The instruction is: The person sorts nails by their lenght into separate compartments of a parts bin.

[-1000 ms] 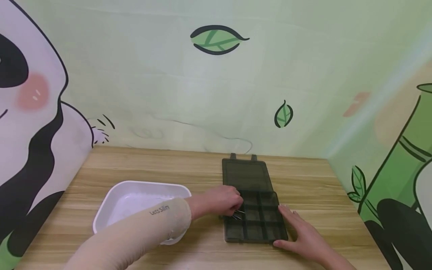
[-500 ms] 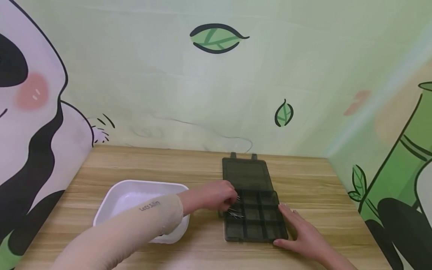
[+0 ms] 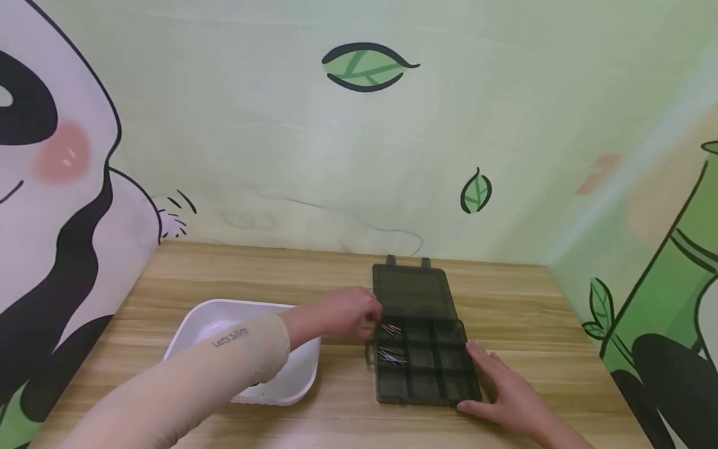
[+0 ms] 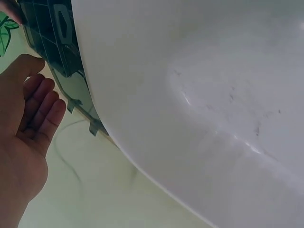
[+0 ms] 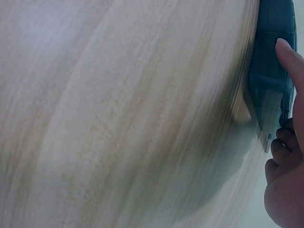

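A dark see-through compartment box [image 3: 423, 383] lies on the table with its lid [image 3: 414, 292] folded back. Thin metal pins, nail-like, sit in two left-hand compartments: silver pins [image 3: 391, 356] in the middle row and several pins with a coppery tint [image 3: 391, 329] in the back row. My left hand [image 3: 352, 312] hovers at the box's left edge beside the back row; the left wrist view shows its fingers loosely bent, holding nothing. My right hand [image 3: 505, 390] holds the box at its near right corner, thumb [image 5: 290, 59] on the front wall and fingers along the right side.
A white plastic tub [image 3: 305, 368] stands left of the box, partly covered by my left sleeve [image 3: 224, 362]. Behind the wooden table [image 3: 269, 271] hangs a pale green cloth [image 3: 252, 125] printed with leaves and a panda.
My left hand has drawn back leftward from the box, and pins now show in its back-left compartment. My right hand has stayed at the corner.
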Available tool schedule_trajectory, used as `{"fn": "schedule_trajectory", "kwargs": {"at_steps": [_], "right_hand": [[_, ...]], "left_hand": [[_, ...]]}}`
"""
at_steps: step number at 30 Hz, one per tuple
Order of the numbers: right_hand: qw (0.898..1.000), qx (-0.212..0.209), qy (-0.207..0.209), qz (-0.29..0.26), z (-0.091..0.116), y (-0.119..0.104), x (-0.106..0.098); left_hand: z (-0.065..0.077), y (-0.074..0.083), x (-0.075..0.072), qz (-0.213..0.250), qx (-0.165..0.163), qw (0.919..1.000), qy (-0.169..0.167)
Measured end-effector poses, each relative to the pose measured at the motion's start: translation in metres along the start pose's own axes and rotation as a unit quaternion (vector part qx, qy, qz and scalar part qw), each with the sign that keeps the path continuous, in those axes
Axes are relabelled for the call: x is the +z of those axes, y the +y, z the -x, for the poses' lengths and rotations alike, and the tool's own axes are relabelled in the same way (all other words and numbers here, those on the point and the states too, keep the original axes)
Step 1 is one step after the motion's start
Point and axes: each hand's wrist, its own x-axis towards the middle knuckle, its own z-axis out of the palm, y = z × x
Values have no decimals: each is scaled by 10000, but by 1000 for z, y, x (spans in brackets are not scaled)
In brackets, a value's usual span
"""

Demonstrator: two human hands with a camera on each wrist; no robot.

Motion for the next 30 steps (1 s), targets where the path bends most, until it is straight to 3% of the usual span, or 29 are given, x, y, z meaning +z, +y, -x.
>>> {"fn": "schedule_trajectory", "kwargs": {"at_steps": [8,15,23,30], "right_hand": [[9999,-41,-138,-47,3,4,-5],[9996,-99,72,-268,7,11,-17],[9986,72,8,-526,-10,10,-42],[9934,41,-129,-1142,-26,9,-56]], "left_hand": [[5,1,-5,427,-816,9958,-15],[2,9,-4,1052,-1528,9820,355],[-6,19,-1,2020,-2468,9452,699],[-11,25,4,2692,-3136,9067,845]]}}
